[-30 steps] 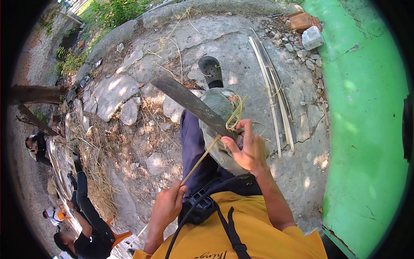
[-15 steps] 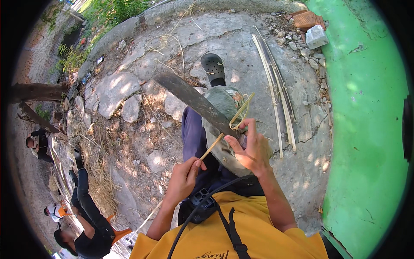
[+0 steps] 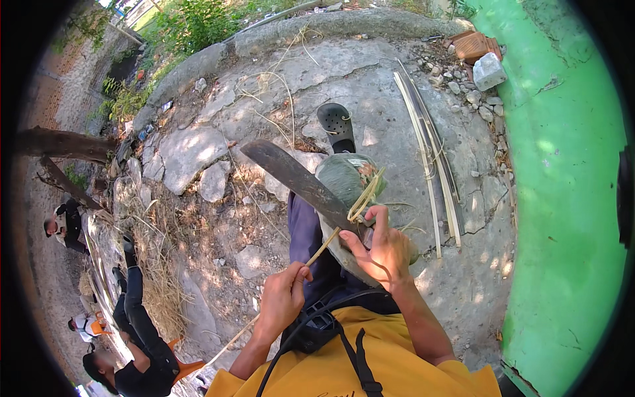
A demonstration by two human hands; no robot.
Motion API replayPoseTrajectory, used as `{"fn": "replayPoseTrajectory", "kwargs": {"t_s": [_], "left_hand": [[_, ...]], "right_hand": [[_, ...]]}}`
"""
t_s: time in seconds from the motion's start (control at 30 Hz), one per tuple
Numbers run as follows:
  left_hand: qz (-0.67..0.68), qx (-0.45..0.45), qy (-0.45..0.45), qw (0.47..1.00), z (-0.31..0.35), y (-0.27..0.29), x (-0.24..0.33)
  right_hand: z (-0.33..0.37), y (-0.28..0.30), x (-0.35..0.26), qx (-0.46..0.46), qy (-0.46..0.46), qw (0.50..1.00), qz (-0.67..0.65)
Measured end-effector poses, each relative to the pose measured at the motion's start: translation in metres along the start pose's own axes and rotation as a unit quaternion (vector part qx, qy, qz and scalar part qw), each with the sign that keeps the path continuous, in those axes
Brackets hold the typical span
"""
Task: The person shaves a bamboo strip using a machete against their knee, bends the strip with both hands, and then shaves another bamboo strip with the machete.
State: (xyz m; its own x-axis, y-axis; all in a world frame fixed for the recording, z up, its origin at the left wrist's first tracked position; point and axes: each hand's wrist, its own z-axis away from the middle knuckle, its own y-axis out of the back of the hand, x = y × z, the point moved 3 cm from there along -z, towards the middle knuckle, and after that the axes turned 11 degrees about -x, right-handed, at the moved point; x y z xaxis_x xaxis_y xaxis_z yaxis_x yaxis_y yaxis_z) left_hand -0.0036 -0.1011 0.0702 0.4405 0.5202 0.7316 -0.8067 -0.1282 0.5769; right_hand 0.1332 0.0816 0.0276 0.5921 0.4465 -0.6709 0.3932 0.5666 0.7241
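My left hand [image 3: 283, 298] is closed on a thin bamboo strip [image 3: 319, 253], whose tail trails down past my left forearm. The strip's upper end meets the edge of a machete [image 3: 297, 175] with a broad dark blade slanting to the upper left. My right hand [image 3: 385, 257] is closed at the blade's lower end, index finger raised along it; its handle is mostly hidden. Just past the blade, curled pale slivers [image 3: 368, 197] bunch by my right fingertips. Under them sits a rounded grey-green bundle [image 3: 340, 177], in line with a dark clog [image 3: 336, 120].
Long split strips [image 3: 436, 159] lie on the cracked concrete to the right, near a green wall [image 3: 569, 218]. Beside the wall are rubble and a pale block [image 3: 489, 71]. Loose fibres [image 3: 271, 83] lie ahead. A person in dark clothes [image 3: 142, 344] sits at lower left, others beyond.
The whole view has shifted, so things sit lower. Beyond the blade, the strip that stood out straight is now a bunched loop. My left hand has drawn slightly away from the blade.
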Motion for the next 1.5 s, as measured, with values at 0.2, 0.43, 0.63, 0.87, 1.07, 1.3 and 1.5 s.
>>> {"fn": "replayPoseTrajectory", "kwargs": {"t_s": [0.2,0.43,0.63,0.87,1.07,1.3,1.5], "left_hand": [[0.032,-0.019,-0.034,0.999,-0.017,0.001,0.013],[0.012,0.01,-0.027,1.0,-0.012,-0.001,0.013],[-0.016,-0.016,0.013,1.0,0.019,0.015,-0.005],[-0.024,-0.017,-0.014,0.999,-0.013,0.011,0.018],[-0.012,-0.031,0.001,0.999,0.0,0.012,0.003],[-0.018,-0.005,-0.008,1.0,-0.009,0.004,0.007],[-0.085,0.027,-0.035,0.995,0.001,-0.001,0.006]], "right_hand": [[-0.008,0.012,0.018,-0.018,-0.021,0.999,-0.023],[-0.001,0.01,0.004,-0.011,0.031,0.999,-0.038],[-0.01,0.015,0.015,-0.007,-0.008,0.993,-0.12],[-0.002,0.012,0.002,-0.035,0.017,0.997,-0.072],[-0.014,0.018,0.021,-0.042,-0.015,0.992,-0.116],[-0.009,0.021,0.009,-0.069,-0.008,0.99,-0.123],[-0.011,0.02,0.011,-0.072,-0.024,0.991,-0.11]]}}
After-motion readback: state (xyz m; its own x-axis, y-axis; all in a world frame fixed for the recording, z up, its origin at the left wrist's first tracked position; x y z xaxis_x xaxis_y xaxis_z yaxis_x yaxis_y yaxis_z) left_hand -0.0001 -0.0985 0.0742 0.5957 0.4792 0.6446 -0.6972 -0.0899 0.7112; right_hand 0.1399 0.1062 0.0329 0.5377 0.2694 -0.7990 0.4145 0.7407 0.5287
